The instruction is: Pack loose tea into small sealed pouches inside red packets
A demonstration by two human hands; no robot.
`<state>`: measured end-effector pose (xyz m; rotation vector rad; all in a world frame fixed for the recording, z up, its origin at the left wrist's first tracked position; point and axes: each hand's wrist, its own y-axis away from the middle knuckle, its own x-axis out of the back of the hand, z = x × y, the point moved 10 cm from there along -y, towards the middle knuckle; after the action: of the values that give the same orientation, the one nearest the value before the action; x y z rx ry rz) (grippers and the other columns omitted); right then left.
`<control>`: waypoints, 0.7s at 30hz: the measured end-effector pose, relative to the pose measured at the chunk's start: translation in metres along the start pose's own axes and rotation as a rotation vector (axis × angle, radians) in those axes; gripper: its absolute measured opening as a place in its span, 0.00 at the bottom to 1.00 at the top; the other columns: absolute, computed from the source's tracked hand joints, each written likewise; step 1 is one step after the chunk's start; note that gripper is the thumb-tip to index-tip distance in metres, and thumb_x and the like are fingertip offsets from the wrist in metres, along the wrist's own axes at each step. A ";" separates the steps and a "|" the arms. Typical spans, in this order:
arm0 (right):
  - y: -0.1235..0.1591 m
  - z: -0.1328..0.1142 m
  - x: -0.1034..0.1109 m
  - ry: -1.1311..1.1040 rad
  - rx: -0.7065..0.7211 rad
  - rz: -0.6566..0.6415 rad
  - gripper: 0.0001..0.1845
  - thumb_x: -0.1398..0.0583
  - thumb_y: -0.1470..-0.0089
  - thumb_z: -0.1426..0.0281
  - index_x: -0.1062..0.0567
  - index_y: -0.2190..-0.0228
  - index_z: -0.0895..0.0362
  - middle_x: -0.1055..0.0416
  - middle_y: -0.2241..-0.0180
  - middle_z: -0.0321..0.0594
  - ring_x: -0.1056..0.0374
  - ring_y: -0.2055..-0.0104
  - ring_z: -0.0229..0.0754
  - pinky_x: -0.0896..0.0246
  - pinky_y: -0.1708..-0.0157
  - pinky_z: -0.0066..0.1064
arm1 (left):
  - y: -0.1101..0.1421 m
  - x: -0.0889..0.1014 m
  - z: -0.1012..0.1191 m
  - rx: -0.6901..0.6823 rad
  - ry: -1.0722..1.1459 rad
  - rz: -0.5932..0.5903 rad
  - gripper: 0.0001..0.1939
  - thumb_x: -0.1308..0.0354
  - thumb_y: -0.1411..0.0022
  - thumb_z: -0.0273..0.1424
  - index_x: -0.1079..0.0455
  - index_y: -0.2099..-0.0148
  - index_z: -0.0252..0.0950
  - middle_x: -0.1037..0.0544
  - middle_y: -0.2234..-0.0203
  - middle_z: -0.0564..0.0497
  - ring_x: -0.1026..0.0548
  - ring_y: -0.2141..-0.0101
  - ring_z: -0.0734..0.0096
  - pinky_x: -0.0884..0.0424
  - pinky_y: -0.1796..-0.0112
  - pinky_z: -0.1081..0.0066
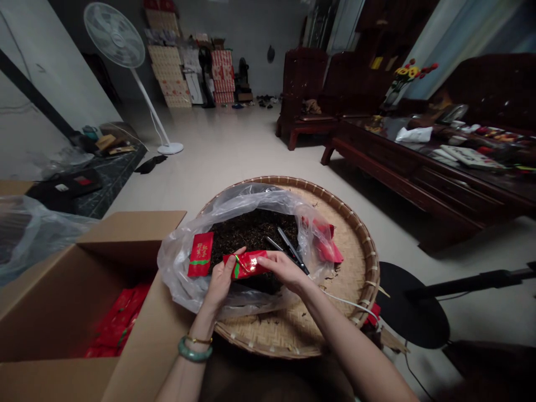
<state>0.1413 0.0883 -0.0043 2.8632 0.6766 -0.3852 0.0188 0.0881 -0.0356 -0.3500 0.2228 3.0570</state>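
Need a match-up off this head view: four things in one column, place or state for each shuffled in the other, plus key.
Things
1. Carton
2. Bangle
3. Two-armed black tool
4. Fan

Place or state
A. arms apart, over dark loose material in a clear bag
B. standing on the floor, towards the back
C. open, red packets inside
D. around the wrist of the left hand

Pairs: 1-C, 2-D, 3-A, 4-B

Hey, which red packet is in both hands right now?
The red packet over the dark leaves, with the left hand and right hand at its ends. Another packet lies left of it, untouched; others sit in the cardboard box.
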 end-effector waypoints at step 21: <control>-0.005 -0.009 -0.003 0.271 0.027 0.003 0.31 0.49 0.50 0.45 0.24 0.69 0.60 0.25 0.68 0.40 0.31 0.63 0.42 0.41 0.54 0.37 | 0.014 -0.042 0.049 -0.722 -1.032 -0.052 0.25 0.42 0.48 0.25 0.36 0.46 0.39 0.25 0.55 0.45 0.31 0.56 0.57 0.32 0.54 0.56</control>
<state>0.1384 0.0932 0.0049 2.9708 0.7154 -0.0035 0.0477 0.0796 0.0228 1.1464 -0.8938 2.6868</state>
